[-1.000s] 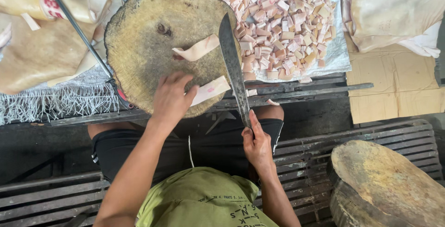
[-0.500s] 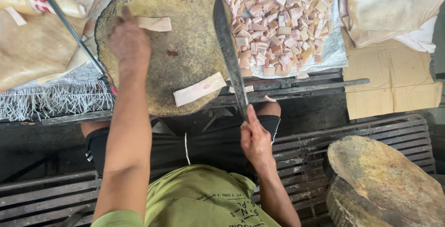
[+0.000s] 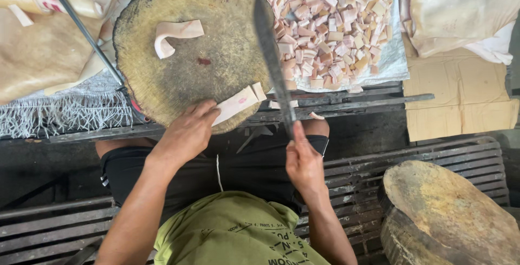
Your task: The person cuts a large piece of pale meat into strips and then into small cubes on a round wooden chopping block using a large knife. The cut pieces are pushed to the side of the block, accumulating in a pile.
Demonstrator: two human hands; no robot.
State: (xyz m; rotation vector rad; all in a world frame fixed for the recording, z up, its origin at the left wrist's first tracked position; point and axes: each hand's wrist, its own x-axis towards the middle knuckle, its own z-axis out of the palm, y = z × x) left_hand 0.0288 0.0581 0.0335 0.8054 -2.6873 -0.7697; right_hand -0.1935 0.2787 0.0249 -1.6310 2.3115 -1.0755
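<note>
**Big pile cut, two strips left**

Left hand fingers pressing a pale strip flat on the round block. Right hand wrapped round the long knife. Cubes pile already big; curled strip waits.

One view only, from a camera worn on the person's head. It looks almost straight down over the chest and lap, so the green shirt fills the bottom edge and both forearms run up into frame from below. The round wooden chopping block sits in the upper half at arm's reach, seen nearly flat-on from above. The slatted bench crosses the lower half. A second block lies at lower right. No other view shares the scene.
</note>
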